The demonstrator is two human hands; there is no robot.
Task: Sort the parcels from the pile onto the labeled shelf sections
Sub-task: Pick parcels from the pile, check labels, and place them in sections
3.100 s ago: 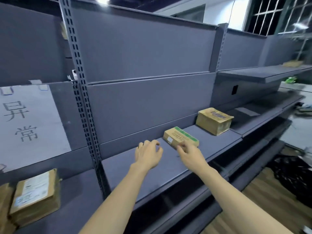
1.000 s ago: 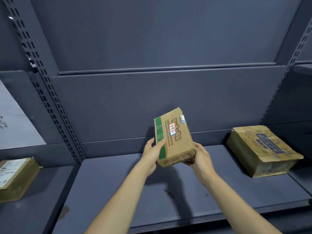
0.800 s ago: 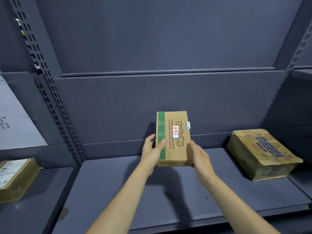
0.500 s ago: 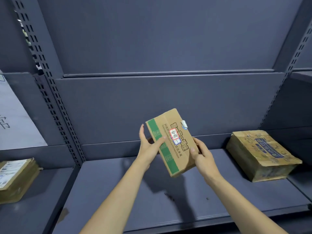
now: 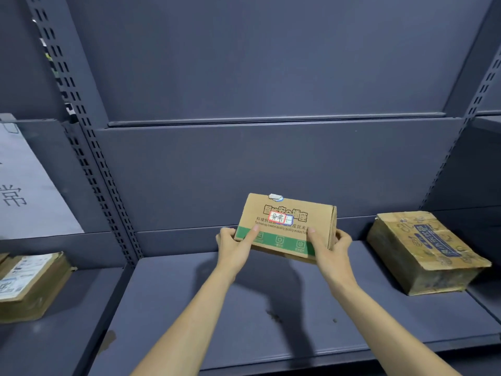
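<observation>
I hold a small cardboard parcel [image 5: 287, 226] with a green stripe and a red-bordered sticker above the grey shelf [image 5: 189, 308]. It lies level, printed face toward me. My left hand [image 5: 234, 246] grips its left end, thumb on the front. My right hand [image 5: 329, 246] grips its right end, thumb on the green stripe. A white paper label [image 5: 24, 185] with handwritten characters hangs on the back panel of the section to the left.
A worn brown parcel [image 5: 425, 251] with blue print lies on the same shelf to the right. Another parcel [image 5: 29, 283] with a white shipping label lies on the left section's shelf. Perforated uprights [image 5: 89, 147] divide the sections.
The parcel was picked up off the shelf and turned in both hands. Over the last half second it rotated from tilted to level, stripe along the bottom.
</observation>
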